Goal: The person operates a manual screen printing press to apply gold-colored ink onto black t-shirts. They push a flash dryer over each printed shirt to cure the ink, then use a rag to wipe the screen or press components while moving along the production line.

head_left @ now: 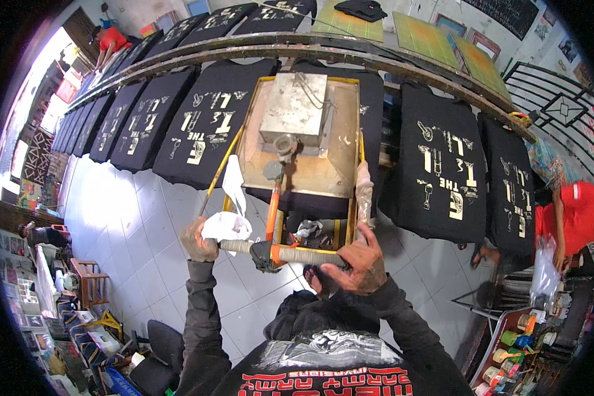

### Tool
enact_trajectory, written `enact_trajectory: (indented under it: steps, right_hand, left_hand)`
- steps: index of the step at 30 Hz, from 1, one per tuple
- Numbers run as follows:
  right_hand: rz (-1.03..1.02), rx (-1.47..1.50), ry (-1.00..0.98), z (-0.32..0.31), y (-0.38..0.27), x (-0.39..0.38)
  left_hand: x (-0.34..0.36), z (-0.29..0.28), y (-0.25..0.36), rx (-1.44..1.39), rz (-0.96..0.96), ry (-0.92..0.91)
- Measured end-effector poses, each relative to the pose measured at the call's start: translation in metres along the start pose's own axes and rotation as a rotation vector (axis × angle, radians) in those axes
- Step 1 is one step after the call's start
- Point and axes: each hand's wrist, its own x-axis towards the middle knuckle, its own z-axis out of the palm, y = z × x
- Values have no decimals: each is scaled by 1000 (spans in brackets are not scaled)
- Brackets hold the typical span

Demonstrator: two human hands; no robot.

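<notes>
A yellow-framed press (pixel 300 171), with a metal box (pixel 293 102) on its flat plate and an orange lever (pixel 273 208), sits over a black T-shirt (pixel 369 92) in front of me. My left hand (pixel 200 241) grips the left end of its cord-wrapped handlebar (pixel 298 256), beside a bunched white cloth (pixel 226 224) hanging on the frame. My right hand (pixel 363 261) is closed round the handlebar's right end, below a wrapped side post (pixel 364 191). Black tape binds the bar's middle.
Black printed T-shirts (pixel 430 158) lie on boards along a long rack (pixel 402 59). A person in red (pixel 109 43) bends at the far left; another (pixel 571 218) stands at right. A chair (pixel 162 346), clutter (pixel 92 330) and a paint-pot trolley (pixel 508 350) stand near me.
</notes>
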Motion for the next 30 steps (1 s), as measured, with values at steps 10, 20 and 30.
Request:
enact_trajectory:
  steps: [10, 20, 30]
  right_hand:
    - [-135, 111, -129, -5, -31, -43]
    - [-241, 207, -106, -35, 5, -57]
    - [-278, 347, -147, -45, 34, -77]
  left_hand:
    - [-45, -43, 39, 28, -121, 8]
    - [-109, -37, 81, 72, -295, 157]
    - [-193, -51, 82, 222, -345, 152]
